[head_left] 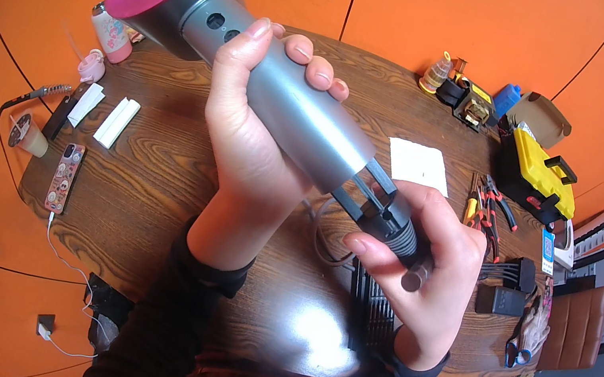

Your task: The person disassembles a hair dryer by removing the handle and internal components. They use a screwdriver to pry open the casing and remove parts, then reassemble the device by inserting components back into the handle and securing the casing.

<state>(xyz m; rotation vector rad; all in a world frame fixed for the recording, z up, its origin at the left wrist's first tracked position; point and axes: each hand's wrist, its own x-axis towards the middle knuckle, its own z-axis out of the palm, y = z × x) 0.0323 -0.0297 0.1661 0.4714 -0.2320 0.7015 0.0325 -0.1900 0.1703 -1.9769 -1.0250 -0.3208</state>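
One dark wood table [155, 199] filled most of the view, and above it was held a grey, magenta-faced hair dryer [279, 88], its head toward the far left. A yellow-lidded black toolbox [541, 168] stood at the far right. The left hand [251, 135] had its fingers wrapped around the dryer's grey handle [320, 133]. The right hand [448, 279], nearer, pinched between thumb and forefinger a black ribbed insert [399, 240] sticking out of the handle's near right end.
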